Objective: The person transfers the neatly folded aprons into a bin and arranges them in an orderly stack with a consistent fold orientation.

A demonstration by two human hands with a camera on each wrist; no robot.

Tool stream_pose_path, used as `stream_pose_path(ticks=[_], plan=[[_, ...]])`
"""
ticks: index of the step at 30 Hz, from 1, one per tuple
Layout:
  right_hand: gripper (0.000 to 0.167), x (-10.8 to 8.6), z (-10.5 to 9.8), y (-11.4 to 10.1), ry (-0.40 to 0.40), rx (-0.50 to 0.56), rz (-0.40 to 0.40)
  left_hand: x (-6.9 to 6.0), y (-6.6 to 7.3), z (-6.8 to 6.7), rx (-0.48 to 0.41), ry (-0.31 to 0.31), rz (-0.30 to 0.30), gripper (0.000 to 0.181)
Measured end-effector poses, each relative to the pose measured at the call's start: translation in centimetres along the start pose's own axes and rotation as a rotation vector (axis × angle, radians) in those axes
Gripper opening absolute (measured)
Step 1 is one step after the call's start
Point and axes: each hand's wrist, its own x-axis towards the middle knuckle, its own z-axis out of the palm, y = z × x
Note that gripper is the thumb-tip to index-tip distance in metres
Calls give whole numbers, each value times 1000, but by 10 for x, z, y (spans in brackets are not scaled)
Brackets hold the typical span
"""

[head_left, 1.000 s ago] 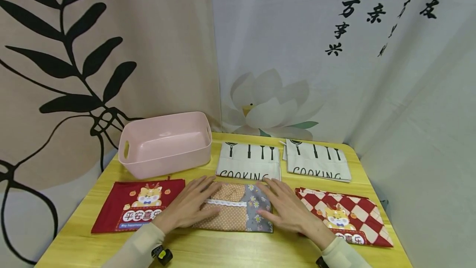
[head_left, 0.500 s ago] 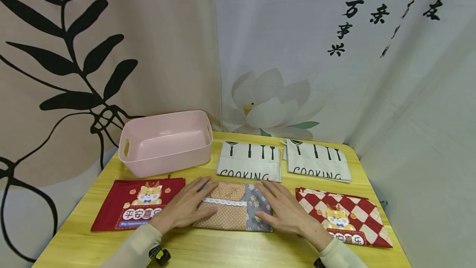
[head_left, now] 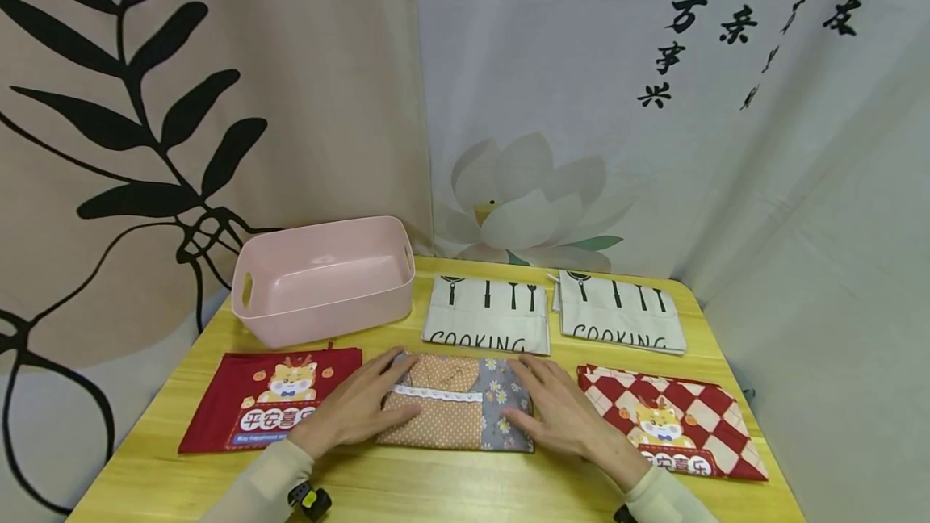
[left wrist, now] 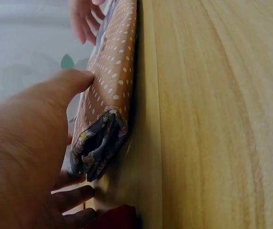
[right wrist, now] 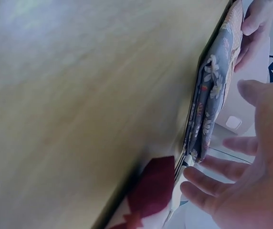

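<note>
A folded cloth [head_left: 443, 418] lies flat at the middle of the table, tan polka dots with a white lace strip and a grey daisy-print side; it looks like an apron. My left hand [head_left: 356, 408] lies at its left end, fingers extended, the thumb over the dotted top. At the grey end is my right hand [head_left: 567, 414], fingers spread and the thumb over the daisies. In the left wrist view the layered folds [left wrist: 98, 143] show between thumb and fingers. The right wrist view shows the daisy-print end [right wrist: 208, 105] beside my loosely spread fingers. Neither hand grips it.
A red folded cloth [head_left: 207, 410] with a cartoon print lies left, a red-and-white checked one [head_left: 726, 426] right. Two white folded cloths [head_left: 483, 313] lettered COOKING lie behind. A pink basket [head_left: 327, 317] stands at back left. Printed curtains [head_left: 552, 103] hang behind the yellow table [head_left: 450, 491].
My left hand has shifted slightly left, uncovering a little more of the dotted cloth. The right hand has barely moved, and the cloths and basket stay in place.
</note>
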Motion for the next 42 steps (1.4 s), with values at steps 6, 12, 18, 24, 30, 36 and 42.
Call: stream_pose_path(ticks=[6, 12, 18, 24, 30, 36, 42], plan=[[83, 0, -1, 2, -19, 1, 48, -1, -1, 0, -10, -8, -33, 92], [81, -1, 1, 5, -18, -3, 73, -2, -1, 0, -31, -4, -48, 95], [80, 0, 4, 7, -21, -3, 67, -1, 3, -3, -23, -3, -49, 98], [79, 0, 5, 6, -33, -2, 56, 0, 6, -7, -18, -2, -56, 99], [74, 0, 4, 3, -29, 47, 56, 1, 7, -6, -78, -15, -69, 100], [72, 1, 4, 2, -34, 138, 91, 2, 7, -2, -123, -11, -90, 102], [72, 2, 5, 2, -44, 246, 144, 3, 8, -1, -162, -4, -111, 100]])
